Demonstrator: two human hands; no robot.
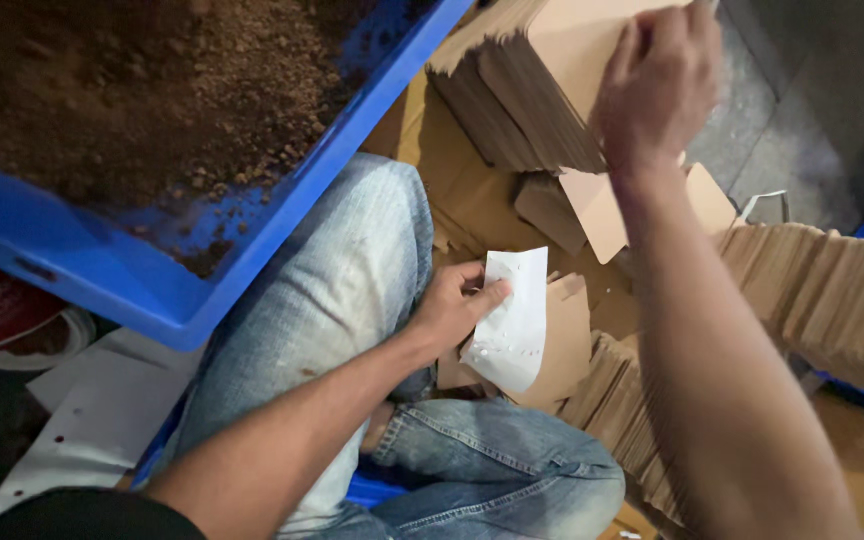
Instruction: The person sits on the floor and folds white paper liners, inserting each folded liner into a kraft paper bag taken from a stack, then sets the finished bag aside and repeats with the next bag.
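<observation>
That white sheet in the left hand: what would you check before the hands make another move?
1. White sheet gripped by left hand, thumb on top: ok.
2. Right hand on the top card of the upper cardboard stack: ok.
3. Only one card taken: cannot tell, fingers hidden behind it.
4. Stack along the right upright: not ok, it leans and fans out.
5. Blue tub of brown powder beside the knee, not overflowing at its rim: ok.
</observation>
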